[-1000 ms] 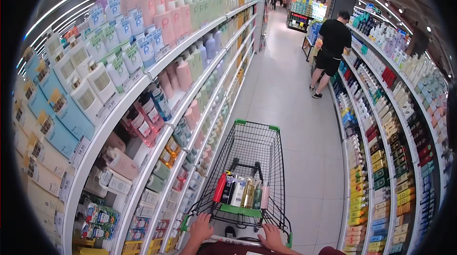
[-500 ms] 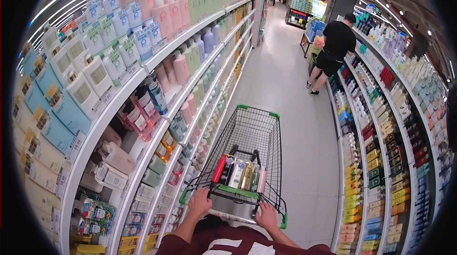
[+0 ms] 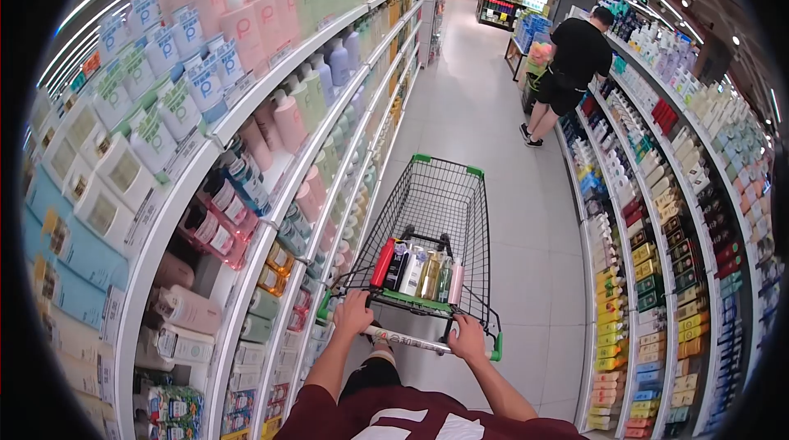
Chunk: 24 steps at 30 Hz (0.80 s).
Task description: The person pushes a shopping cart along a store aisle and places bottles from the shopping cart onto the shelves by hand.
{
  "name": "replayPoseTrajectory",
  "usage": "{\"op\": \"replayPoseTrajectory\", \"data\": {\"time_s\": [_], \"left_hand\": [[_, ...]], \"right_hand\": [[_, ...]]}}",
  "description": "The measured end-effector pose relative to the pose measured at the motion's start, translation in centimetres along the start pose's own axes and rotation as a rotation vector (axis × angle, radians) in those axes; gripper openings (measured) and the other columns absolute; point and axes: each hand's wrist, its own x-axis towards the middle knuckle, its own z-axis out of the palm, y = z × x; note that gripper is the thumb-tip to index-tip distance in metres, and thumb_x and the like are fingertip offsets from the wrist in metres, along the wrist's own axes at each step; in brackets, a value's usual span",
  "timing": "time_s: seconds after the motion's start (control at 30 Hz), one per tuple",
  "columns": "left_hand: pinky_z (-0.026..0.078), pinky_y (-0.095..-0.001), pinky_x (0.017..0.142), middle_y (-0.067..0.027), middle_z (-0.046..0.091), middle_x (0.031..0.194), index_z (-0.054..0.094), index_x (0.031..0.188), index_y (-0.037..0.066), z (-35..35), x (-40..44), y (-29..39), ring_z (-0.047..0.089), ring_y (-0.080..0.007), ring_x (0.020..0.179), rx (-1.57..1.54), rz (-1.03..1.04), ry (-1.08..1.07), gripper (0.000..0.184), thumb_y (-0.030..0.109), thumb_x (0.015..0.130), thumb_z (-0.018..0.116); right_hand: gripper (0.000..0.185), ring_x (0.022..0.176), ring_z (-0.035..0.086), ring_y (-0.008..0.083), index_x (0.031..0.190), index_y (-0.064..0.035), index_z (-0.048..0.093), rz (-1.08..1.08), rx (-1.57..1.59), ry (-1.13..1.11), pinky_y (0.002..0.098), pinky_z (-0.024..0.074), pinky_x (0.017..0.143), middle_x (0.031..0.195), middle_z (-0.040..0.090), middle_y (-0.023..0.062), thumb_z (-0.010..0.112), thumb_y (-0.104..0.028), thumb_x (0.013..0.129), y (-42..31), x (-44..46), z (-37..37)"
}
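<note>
My left hand and right hand both grasp the bar, printed with characters, of a black wire cart with green plastic corners. It sits higher in my view than half a second ago. Smooth bottles stand in a row along the cart's near edge; on the left shelf, pink bottles bear a "P."

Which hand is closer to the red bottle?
Left. The left hand is on the handle, near the red bottle; the right hand is at the handle's other end, farther away.
</note>
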Motion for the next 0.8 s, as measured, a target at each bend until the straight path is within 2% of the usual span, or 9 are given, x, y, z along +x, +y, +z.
{"op": "replayPoseTrajectory", "data": {"time_s": [0.13,0.27,0.33,0.43,0.67,0.73,0.8], "left_hand": [[0.053,-0.0473,0.095,-0.01,0.063,0.124,0.063,0.124,0.006,0.4,5.1,-0.3,0.056,-0.0282,0.125,-0.016,0.025,0.011,0.046,0.013,0.078,0.062],[0.052,-0.0458,0.098,-0.011,0.062,0.126,0.062,0.125,0.005,0.3,10.4,0.1,0.056,-0.0285,0.125,-0.026,0.04,0.015,0.047,0.013,0.078,0.062],[0.052,-0.0458,0.098,-0.0115,0.061,0.128,0.061,0.126,0.004,0.4,13.3,0.1,0.054,-0.0288,0.128,-0.029,0.067,-0.011,0.048,0.013,0.079,0.062],[0.052,-0.0465,0.099,-0.0119,0.06,0.131,0.06,0.129,0.004,-0.1,17.4,1.0,0.049,-0.0294,0.135,-0.041,-0.008,-0.101,0.05,0.015,0.08,0.062],[0.052,-0.0471,0.1,-0.0123,0.06,0.13,0.059,0.128,0.003,1.2,25.9,1.9,0.05,-0.0317,0.133,-0.07,0.044,-0.087,0.05,0.014,0.08,0.062],[0.052,-0.0462,0.099,-0.0131,0.059,0.132,0.06,0.126,0.005,1.7,27.9,2.3,0.052,-0.0312,0.131,-0.049,0.066,-0.049,0.046,0.016,0.081,0.064],[0.052,-0.0456,0.098,-0.0157,0.06,0.131,0.062,0.124,0.007,1.8,30.5,2.7,0.056,-0.0312,0.125,-0.24,0.04,-0.044,0.043,0.015,0.082,0.065]], "right_hand": [[0.047,0.118,0.058,0.0358,0.125,-0.0032,0.064,-0.017,0.008,0.066,0.0477,0.0453,0.103,0.121,0.063,0.0177,0.063,-0.015,0.08,0.1,4.2,0.0],[0.048,0.118,0.058,0.0356,0.127,-0.0033,0.063,-0.009,0.003,0.077,0.0472,0.0454,0.102,0.122,0.062,0.0174,0.063,-0.015,0.081,0.4,9.0,-0.4],[0.047,0.119,0.057,0.0356,0.127,-0.0032,0.063,0.0,-0.018,0.097,0.0472,0.0451,0.103,0.124,0.061,0.0177,0.063,-0.015,0.081,0.6,11.3,-0.5],[0.047,0.12,0.057,0.0359,0.126,-0.0034,0.063,0.027,-0.006,0.08,0.0478,0.0456,0.103,0.124,0.062,0.018,0.063,-0.015,0.08,1.2,15.2,-0.7],[0.046,0.12,0.058,0.0362,0.124,-0.003,0.064,0.055,0.001,0.08,0.0481,0.0459,0.104,0.124,0.063,0.0183,0.063,-0.014,0.08,3.8,23.1,-1.5],[0.049,0.123,0.056,0.0336,0.127,-0.0043,0.062,0.042,0.01,0.058,0.0472,0.0418,0.107,0.124,0.063,0.0152,0.061,-0.017,0.08,4.9,25.3,-2.0],[0.052,0.124,0.056,0.0338,0.129,-0.0046,0.062,0.049,-0.001,0.045,0.0478,0.041,0.108,0.127,0.063,0.0155,0.062,-0.019,0.079,5.6,27.4,-2.5]]}}
